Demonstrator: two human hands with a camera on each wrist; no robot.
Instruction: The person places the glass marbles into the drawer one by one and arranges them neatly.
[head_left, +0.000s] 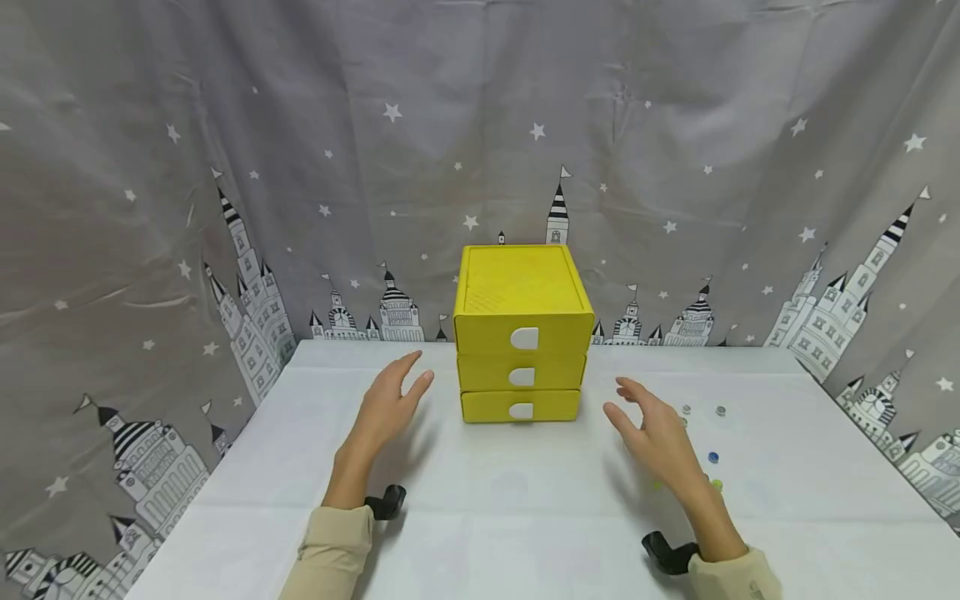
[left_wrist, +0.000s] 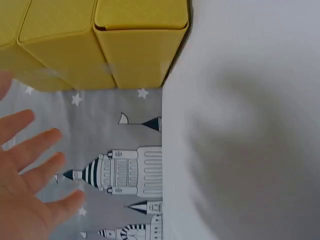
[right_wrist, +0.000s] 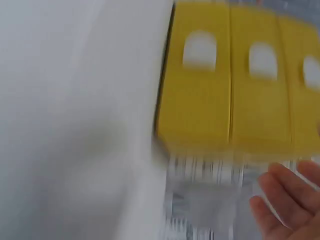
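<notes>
- A yellow box (head_left: pixel 522 342) of three stacked drawers stands on the table (head_left: pixel 480 517), toward its far edge and about midway across. It is a blocky cube of smooth, matte plastic with a finely ribbed panel on its flat top.
- Each drawer front carries a white half-round tab (head_left: pixel 524 337), one above the other down the middle of the box; all three drawers sit flush and closed.
- The left hand (head_left: pixel 390 404) hovers just left of the box, near its lower drawers but not touching it. Its fingers are straight and spread, the palm turned toward the box; it holds nothing.
- The right hand (head_left: pixel 652 429) hovers just right of the box, likewise apart from it, fingers extended and loosely splayed, empty.
- Both wrists wear beige knit sleeves and a black camera mount (head_left: pixel 386 500).
- The left wrist view shows the box's smooth yellow side and the spread fingertips (left_wrist: pixel 30 150) clear of it; the right wrist view is blurred, yet the three tabs and open fingers can be made out.
- To the right of the box, past the right hand, a few small round beads (head_left: pixel 712 457) lie scattered on the table: blue, green and grey ones.
- The table is covered in a plain white cloth with faint creases.
- Behind the box hangs a grey fabric curtain (head_left: pixel 225 167) printed with white stars and striped castle towers.
</notes>
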